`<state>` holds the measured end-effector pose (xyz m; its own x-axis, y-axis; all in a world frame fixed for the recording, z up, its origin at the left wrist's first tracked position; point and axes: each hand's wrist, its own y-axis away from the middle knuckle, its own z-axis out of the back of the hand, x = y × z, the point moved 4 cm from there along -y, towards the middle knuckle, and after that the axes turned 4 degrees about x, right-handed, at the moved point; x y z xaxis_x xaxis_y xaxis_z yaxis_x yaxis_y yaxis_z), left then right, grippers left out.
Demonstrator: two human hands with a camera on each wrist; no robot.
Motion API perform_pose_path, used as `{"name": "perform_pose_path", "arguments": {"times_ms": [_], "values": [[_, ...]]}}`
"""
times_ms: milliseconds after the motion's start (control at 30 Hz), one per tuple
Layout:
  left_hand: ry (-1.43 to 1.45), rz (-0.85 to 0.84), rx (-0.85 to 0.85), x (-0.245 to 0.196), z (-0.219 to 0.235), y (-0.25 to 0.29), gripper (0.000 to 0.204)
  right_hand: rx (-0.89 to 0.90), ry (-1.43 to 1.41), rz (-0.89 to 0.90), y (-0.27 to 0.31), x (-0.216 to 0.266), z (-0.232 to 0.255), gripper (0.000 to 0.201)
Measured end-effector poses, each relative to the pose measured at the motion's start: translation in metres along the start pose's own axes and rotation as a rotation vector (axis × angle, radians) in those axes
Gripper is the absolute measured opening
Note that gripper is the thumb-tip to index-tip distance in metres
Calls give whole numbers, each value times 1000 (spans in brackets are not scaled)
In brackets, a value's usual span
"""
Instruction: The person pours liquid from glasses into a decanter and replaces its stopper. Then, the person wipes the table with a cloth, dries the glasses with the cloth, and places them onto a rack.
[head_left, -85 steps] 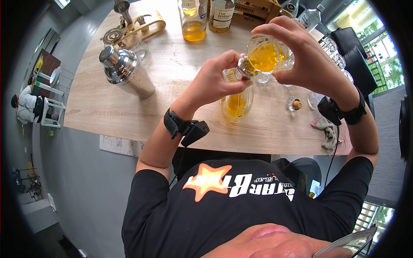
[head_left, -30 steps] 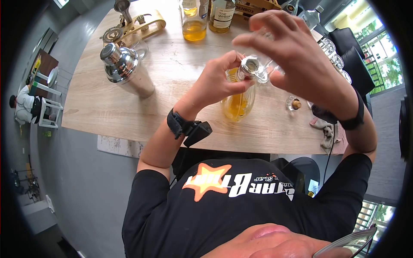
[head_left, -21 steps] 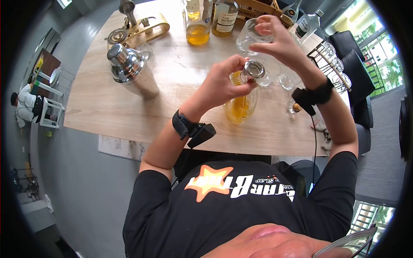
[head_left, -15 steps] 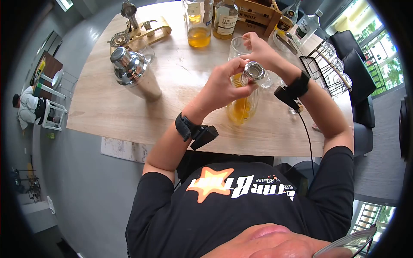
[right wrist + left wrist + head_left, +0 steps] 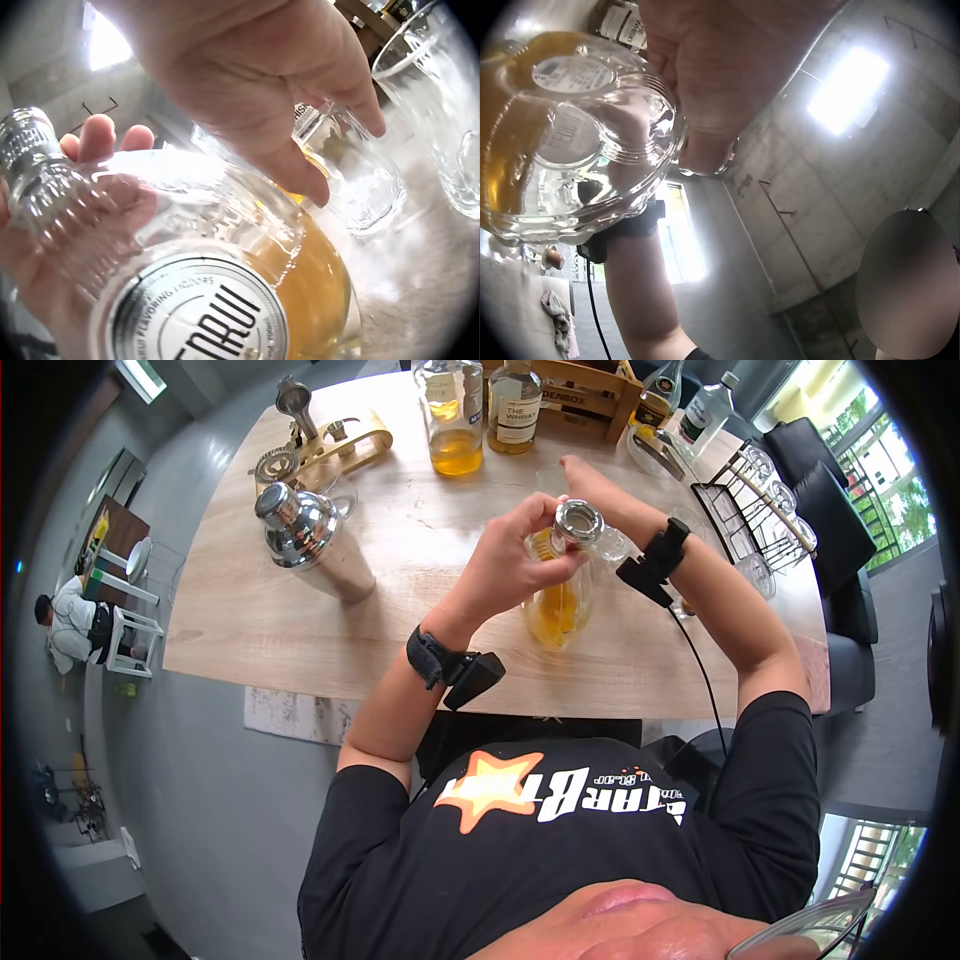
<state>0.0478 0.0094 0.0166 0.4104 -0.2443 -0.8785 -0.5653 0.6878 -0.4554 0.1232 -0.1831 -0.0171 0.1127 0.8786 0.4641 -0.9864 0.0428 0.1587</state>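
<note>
Amber liquid tints the bottle (image 5: 557,615), neck clamped by the left hand (image 5: 508,558); toward twelve o'clock, the right hand (image 5: 592,488), grip apart around a glass (image 5: 364,196), contact unclear.

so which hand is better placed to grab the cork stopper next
Right hand, I'd say: the cork stopper lies on that side, and that hand's fingers look spread. The left hand is busy gripping the bottle by its neck.

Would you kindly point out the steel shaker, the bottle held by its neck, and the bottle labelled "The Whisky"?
Steel shaker (image 5: 345,567): head view, on its lower body.
Bottle held by its neck (image 5: 199,315): right wrist view, on its round label.
Bottle labelled "The Whisky" (image 5: 517,422): head view, on its label.
</note>
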Motion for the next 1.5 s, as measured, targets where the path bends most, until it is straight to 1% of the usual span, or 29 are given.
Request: {"name": "perform_pose_path", "arguments": {"times_ms": [33,100,133,200,233,300,333,400,467,500,533,600,633,667,733,767,833,867,933,967,1033,1067,1133,1167,1200,1267,1400,1433,1500], "values": [[10,0,-8,-1,0,0,29,-4,-6,-3,6,-1,1,79],[-15,-12,-12,1,0,-1,29,-243,66,283,29,3,8,72],[-34,-25,-19,2,0,0,29,-245,62,270,45,1,15,72],[-35,-19,-18,-2,-1,0,28,-370,35,513,98,14,49,69],[-41,-12,-17,-1,-1,1,28,-373,38,488,126,16,63,69],[-28,25,-1,5,-2,1,29,-255,-115,309,177,7,78,61],[-28,-34,-39,5,-2,0,28,-262,-110,287,195,-9,75,61],[-29,-39,-42,6,-2,-1,25,-320,-117,46,221,-52,61,52],[-22,-25,-30,9,-3,-1,23,-354,-63,-7,239,-73,40,55],[-33,-17,-37,9,-3,-1,23,-399,42,65,244,-85,30,60],[-45,-9,-45,8,-3,-1,24,-400,40,61,244,-98,18,60],[-62,-11,-36,7,-4,-2,24,-382,6,119,241,-112,2,64],[-49,-14,-41,8,-4,-2,24,-333,34,32,237,-116,-1,59],[-40,-15,-48,8,-3,-1,24,-333,32,39,236,-116,1,59],[-35,-27,-64,8,-2,-1,24,-250,-178,-72,224,-113,8,49],[-14,-37,-64,8,-4,-1,24,-242,-176,-57,219,-105,12,49],[-37,-34,-77,3,-3,0,24,-395,-562,192,213,-78,28,41],[-51,-31,-72,1,-4,0,24,-386,-562,202,210,-64,41,41],[-55,-35,-80,3,-4,0,24,-297,-534,198,202,-33,67,41],[-50,-35,-79,2,-5,0,25,-289,-532,206,194,-14,69,41],[-41,-41,-77,6,-4,0,26,-392,-906,677,182,38,73,44],[-48,-41,-85,6,-3,1,26,-385,-908,685,174,52,70,44],[-45,-65,-91,6,-3,1,26,-346,-940,795,165,74,65,48],[-48,-64,-98,5,-3,1,26,-282,-810,809,155,75,58,52],[-63,-62,-97,3,-3,1,27,-274,-810,814,151,74,54,52],[-92,-57,-97,0,-3,2,29,-198,-843,791,141,75,43,51],[-95,-63,-98,2,-2,2,27,-265,-839,912,132,75,38,51],[-96,-63,-101,2,-2,2,27,-262,-839,913,130,74,37,51],[-86,-78,-108,3,-2,2,26,-304,-763,965,129,72,37,50]]}}
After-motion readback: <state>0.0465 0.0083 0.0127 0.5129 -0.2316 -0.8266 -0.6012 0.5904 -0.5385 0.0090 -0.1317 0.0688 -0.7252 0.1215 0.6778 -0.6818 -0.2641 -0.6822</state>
